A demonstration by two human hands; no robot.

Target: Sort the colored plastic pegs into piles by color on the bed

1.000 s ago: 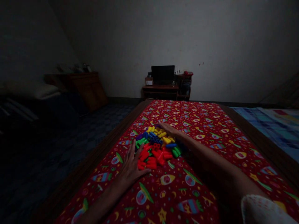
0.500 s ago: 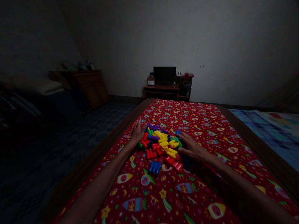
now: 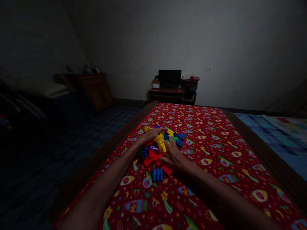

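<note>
A heap of plastic building blocks in several colours lies between my hands. Yellow blocks (image 3: pixel 160 140) sit in the middle and red blocks (image 3: pixel 153 157) nearer to me. My left hand (image 3: pixel 152 134) reaches over the far left of the heap, fingers stretched out and palm inward, partly covering a purple block (image 3: pixel 157 126). Against the right side rests my right hand (image 3: pixel 175 155), its fingers apart, touching the yellow and red blocks. A blue block (image 3: pixel 157 175) lies apart on the near side. Neither hand grips a block; some blocks are hidden under the fingers.
A red patterned cloth (image 3: pixel 206 191) covers the long surface, which has a dark brown edge (image 3: pixel 96 169) on the left. Blue checked fabric (image 3: pixel 271 137) lies to the right. Far off stand a desk with a monitor (image 3: pixel 170 78) and a wooden cabinet (image 3: pixel 96 92).
My right hand has moved left, pushing blocks inward. My left hand has swung right over the far part of the heap. The blocks sit closer together, and some have turned.
</note>
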